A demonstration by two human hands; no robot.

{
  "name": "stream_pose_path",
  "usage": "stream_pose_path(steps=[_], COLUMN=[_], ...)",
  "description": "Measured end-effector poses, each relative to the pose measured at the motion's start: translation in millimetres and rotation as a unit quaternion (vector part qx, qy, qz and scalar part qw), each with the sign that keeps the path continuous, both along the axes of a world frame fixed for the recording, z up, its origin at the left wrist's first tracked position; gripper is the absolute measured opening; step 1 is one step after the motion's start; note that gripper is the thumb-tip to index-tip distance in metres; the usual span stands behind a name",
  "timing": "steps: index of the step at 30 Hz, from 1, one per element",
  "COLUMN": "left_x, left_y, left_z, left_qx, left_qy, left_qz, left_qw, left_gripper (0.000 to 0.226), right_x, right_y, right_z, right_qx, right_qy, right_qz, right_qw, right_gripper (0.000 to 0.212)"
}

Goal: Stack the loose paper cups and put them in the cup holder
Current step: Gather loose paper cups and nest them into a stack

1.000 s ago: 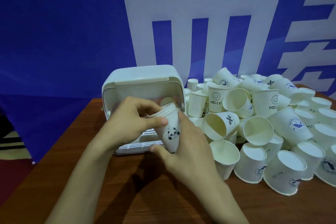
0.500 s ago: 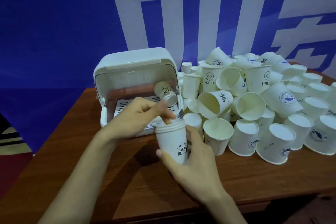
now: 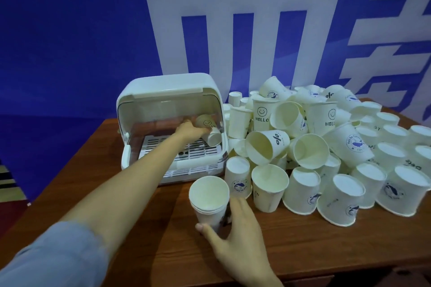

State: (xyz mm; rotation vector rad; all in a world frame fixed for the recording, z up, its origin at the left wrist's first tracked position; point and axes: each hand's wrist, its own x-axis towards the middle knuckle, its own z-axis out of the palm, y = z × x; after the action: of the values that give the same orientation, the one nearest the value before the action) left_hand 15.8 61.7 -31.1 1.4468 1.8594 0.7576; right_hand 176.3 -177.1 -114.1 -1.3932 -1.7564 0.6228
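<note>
A white cup holder box [image 3: 168, 89] with its clear lid raised stands at the table's back left. My left hand [image 3: 190, 130] reaches inside it and grips a cup stack [image 3: 211, 130] that lies on its side at the right wall, smiley print showing. My right hand [image 3: 235, 228] holds a short upright stack of nested cups [image 3: 210, 200] on the table in front of the box, fingers wrapped around its lower part. A big heap of loose white paper cups [image 3: 303, 147] fills the table's right half.
The wooden table [image 3: 144, 228] ends at a front edge near the bottom right. A blue and white banner [image 3: 70, 30] hangs behind. Loose cups [image 3: 268, 186] stand right next to the stack in my right hand.
My left hand left the panda-print stack and reached into the box to the lying cups. My right hand set the stack down upright on the table.
</note>
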Motion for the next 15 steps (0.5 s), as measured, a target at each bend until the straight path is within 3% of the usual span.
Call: stream_pose_path(steps=[5,10,15], left_x=[-2,-15,-22], left_y=[4,-12,-76], left_z=[-4,7,43], left_qx=[0.023,0.06,0.14], left_qy=[-0.019,-0.039,-0.055], left_qz=[0.015,-0.002,-0.046], left_qw=[0.999,0.997,0.988], left_gripper=[0.089,0.02,0.008], right_x=[1,0,1], right_y=[3,5,6], right_z=[-2,1,2], right_qx=[0.007,-0.006,-0.015], right_qy=[0.003,0.001,-0.005], right_qz=[-0.004,-0.003,-0.005], right_qw=[1.0,1.0,1.0], right_gripper=[0.068,0.075,0.077])
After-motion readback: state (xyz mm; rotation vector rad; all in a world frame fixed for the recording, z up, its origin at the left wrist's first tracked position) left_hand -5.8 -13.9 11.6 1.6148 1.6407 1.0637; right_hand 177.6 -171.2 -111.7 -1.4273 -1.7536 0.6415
